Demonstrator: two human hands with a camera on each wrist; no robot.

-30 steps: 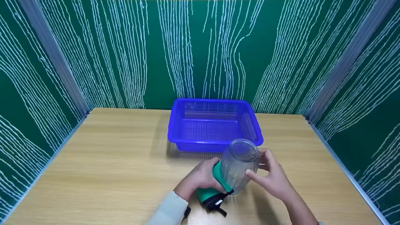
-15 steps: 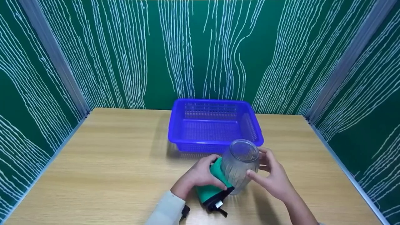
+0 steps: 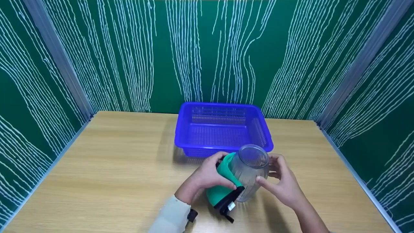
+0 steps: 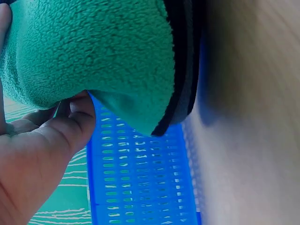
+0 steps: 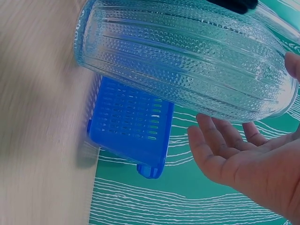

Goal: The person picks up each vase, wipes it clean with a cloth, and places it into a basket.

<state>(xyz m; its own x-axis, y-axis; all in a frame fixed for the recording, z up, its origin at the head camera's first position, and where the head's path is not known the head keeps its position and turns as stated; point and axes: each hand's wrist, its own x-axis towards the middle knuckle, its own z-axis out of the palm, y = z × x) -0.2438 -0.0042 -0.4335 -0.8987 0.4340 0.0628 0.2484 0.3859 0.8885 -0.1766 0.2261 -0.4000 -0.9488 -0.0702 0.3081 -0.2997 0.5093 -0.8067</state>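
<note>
A clear glass vase (image 3: 250, 173) with ribbed, beaded sides stands nearly upright, mouth up, in front of the basket. My right hand (image 3: 284, 184) holds it from the right, thumb on the near side and fingers round the far side. From the left, my left hand (image 3: 210, 174) grips a green fleece cloth (image 3: 223, 191) with black trim, a white tag and a black strap, pressed along the vase's side. In the left wrist view the fleece (image 4: 93, 47) bulges between thumb and fingers. The right wrist view shows the vase (image 5: 187, 61) lengthwise, fingertips at its wall.
Just behind the vase, a blue plastic basket (image 3: 223, 147) with slotted walls stands on the wooden table (image 3: 113, 168). Green panels (image 3: 165, 64) with white wavy lines close off the back and both sides. A small black object (image 3: 192, 215) sits by my left sleeve.
My left hand has slid the green cloth up along the vase, toward the basket. The vase and my right hand have hardly moved.
</note>
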